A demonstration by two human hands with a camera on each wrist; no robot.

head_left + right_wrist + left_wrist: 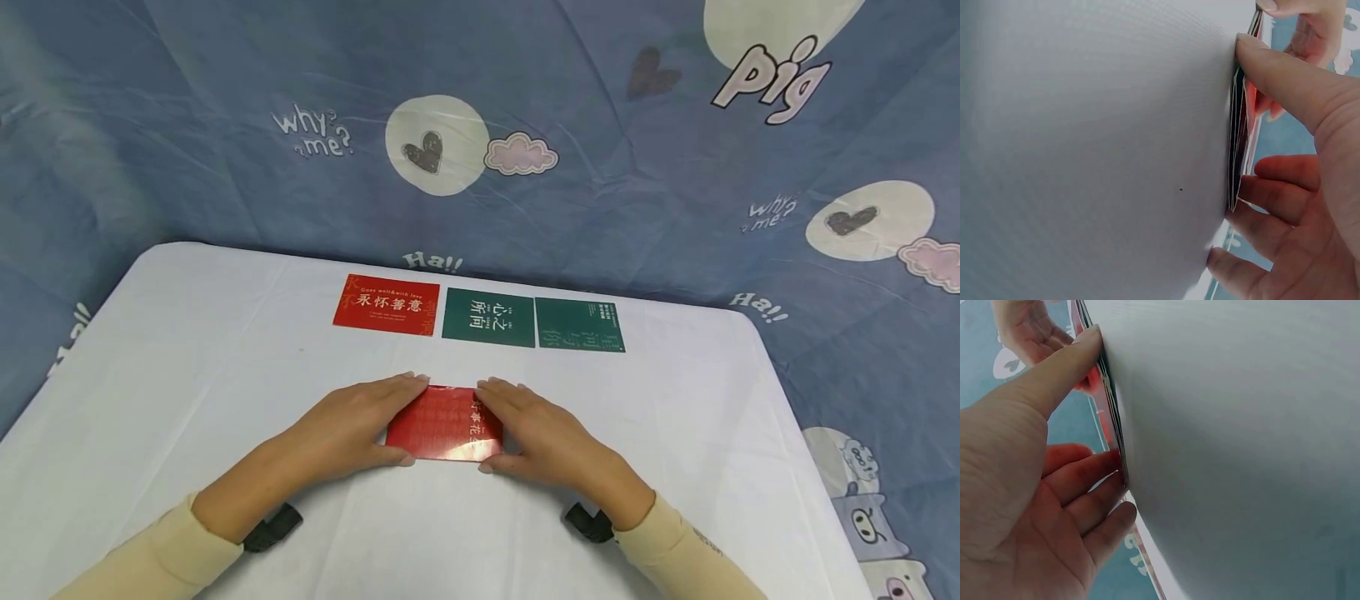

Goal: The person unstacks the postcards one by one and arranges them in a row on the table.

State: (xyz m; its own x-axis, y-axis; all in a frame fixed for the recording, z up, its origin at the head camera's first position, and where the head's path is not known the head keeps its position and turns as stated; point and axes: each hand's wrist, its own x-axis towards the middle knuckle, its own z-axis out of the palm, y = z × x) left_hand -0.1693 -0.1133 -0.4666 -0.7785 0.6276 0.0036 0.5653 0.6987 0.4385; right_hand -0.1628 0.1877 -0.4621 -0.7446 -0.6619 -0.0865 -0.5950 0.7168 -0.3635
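Observation:
A small stack of cards, with a glossy red one on top, lies flat on the table in front of me. Its thin layered edge shows in the left wrist view, dark and pale layers under the red. My left hand grips the stack's left end, thumb at the near corner and fingers at the far one. From the opposite side, my right hand holds the right end the same way. In the right wrist view the layers of the stack fan slightly apart between thumb and fingers.
Behind the stack, a red card and two green cards, one left and one right, lie in a row. All are on a white-covered table. A blue printed cloth hangs beyond its back edge.

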